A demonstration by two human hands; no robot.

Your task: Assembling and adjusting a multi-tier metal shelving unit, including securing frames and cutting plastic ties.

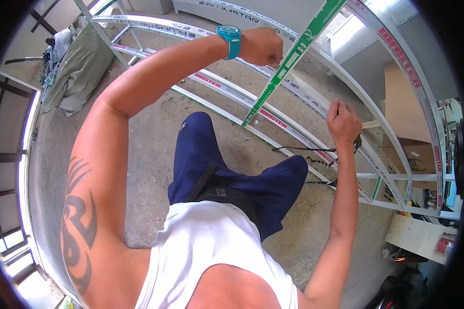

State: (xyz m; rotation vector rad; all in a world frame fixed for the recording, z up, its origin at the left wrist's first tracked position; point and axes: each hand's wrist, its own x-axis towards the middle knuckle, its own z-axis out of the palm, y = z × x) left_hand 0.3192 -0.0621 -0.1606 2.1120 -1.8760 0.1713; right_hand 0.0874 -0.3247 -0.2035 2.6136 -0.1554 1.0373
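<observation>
My left hand [260,46], with a turquoise watch [230,38] on its wrist, is closed beside an upright bar [287,61] covered in green-and-white film. Its fingertips are at the bar's edge; whatever they pinch is too small to make out. The bar belongs to a large pale metal frame [219,85] whose rails carry printed protective film. Farther right, my right hand [344,123] is raised over the frame with its fingers bent together. I cannot make out anything between them. A dark cord [307,149] runs behind that wrist across the rails.
A grey-green cloth cover [80,67] lies over a heap at the far left. Cardboard boxes [404,103] stand behind the frame at right. A white ledge [417,237] is at lower right, and a barred window or door [5,149] lines the left. The concrete floor [149,175] is beneath me.
</observation>
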